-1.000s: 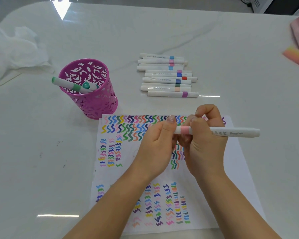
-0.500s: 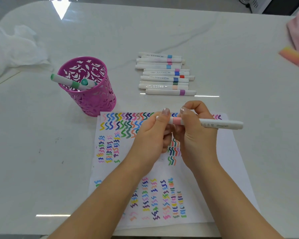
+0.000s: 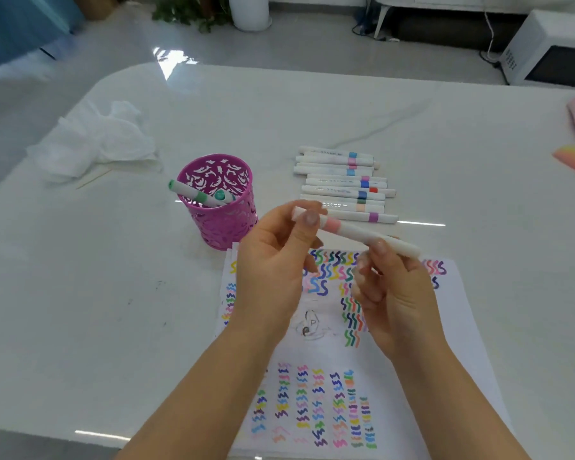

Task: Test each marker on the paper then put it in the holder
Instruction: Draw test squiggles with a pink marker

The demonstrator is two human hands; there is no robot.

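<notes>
Head view: marker (image 3: 352, 230) tip behind fingers (image 3: 307, 216)

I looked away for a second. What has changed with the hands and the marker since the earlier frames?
Both hands, left hand and right hand, lifted the pink-banded marker off the paper toward the holder, now tilted; both still grip it. Holder, loose markers unchanged.

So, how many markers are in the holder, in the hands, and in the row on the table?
Green markers in the pink holder: 2
Pink-banded marker, held by left hand and right hand: 1
Row of markers on the table: 11
Total: 14
</notes>
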